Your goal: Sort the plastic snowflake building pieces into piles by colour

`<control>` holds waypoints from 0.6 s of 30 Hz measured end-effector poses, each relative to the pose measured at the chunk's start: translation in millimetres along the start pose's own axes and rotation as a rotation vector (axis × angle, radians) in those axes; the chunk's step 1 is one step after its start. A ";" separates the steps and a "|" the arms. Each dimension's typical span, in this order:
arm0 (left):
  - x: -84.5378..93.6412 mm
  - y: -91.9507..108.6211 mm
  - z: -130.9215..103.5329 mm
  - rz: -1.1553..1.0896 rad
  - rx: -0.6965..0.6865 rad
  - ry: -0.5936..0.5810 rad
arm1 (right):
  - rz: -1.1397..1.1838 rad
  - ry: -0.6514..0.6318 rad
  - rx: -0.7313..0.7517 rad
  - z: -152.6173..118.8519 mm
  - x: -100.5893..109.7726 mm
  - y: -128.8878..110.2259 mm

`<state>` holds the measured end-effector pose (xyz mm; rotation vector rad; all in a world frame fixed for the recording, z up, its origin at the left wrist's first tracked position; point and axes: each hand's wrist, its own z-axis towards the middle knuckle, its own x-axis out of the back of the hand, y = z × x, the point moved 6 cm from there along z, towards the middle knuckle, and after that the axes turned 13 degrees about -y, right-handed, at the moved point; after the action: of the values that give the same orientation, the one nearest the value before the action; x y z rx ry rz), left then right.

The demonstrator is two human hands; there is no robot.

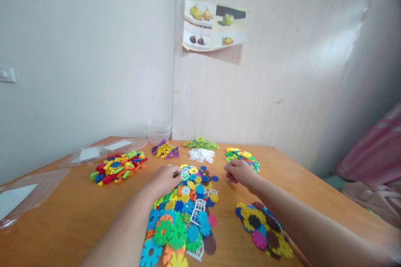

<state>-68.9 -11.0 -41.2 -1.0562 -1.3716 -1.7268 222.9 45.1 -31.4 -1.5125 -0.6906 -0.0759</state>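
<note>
Plastic bricks [119, 167]: red, yellow, blue and green, heaped toward the left of a wooden table [72, 204].
Left hand [166, 178]: fingers curled nearly together at the mixed heap's far end, beside a white lattice window [185, 174]; from here I cannot tell whether they grip anything.
Mixed heap [189, 207]: notched discs [178, 233] and other pieces down mid-table; the discs look light, stiff, rather slick, best pinched at the toothed rim.
Right hand [239, 171]: fingers bunched near the far disc pile [242, 154], tips partly hidden, any hold uncertain.
Near disc pile [263, 229]: yellow, brown, magenta.
</note>
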 end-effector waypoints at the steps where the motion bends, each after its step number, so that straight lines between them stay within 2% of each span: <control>1: 0.2 0.2 -0.3 -0.009 0.001 0.002 | -0.017 -0.016 0.015 -0.5 -5.9 -6.3; 6: 3.4 2.8 -2.9 -0.074 0.039 0.026 | -0.147 -0.082 0.095 3.3 -34.7 -35.2; 12: 8.3 9.6 -7.9 -0.219 0.100 0.042 | -0.255 -0.095 0.212 18.3 -65.8 -51.5; 18: 11.3 20.1 -13.5 -0.320 0.104 0.001 | -0.396 -0.139 0.300 22.6 -98.9 -70.9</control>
<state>-58.6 -28.7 -24.1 -0.8116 -1.6820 -1.8542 102.0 23.0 -16.1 -1.0862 -1.0587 -0.1610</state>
